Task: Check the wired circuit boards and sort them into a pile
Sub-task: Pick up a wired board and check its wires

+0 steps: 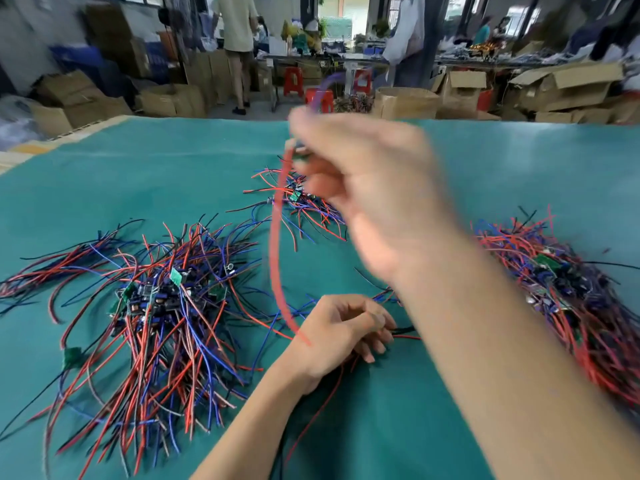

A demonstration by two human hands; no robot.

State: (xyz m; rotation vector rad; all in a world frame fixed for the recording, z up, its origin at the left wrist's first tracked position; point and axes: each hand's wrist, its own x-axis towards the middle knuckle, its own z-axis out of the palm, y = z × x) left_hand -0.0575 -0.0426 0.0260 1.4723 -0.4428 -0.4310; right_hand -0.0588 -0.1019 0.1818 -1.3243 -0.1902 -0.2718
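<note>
Mid-sort: three piles on mat [104, 174]. R hand [374, 188] blurred, pinching red wire [277, 258]; L hand [341, 329] pinching wires [405, 333]. Plenty left, prob.

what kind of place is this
Most likely a small electronics assembly workshop. Heaps of wired circuit boards lie on a green work mat, cardboard boxes are stacked around the floor, and more cluttered workbenches stand behind.
</note>
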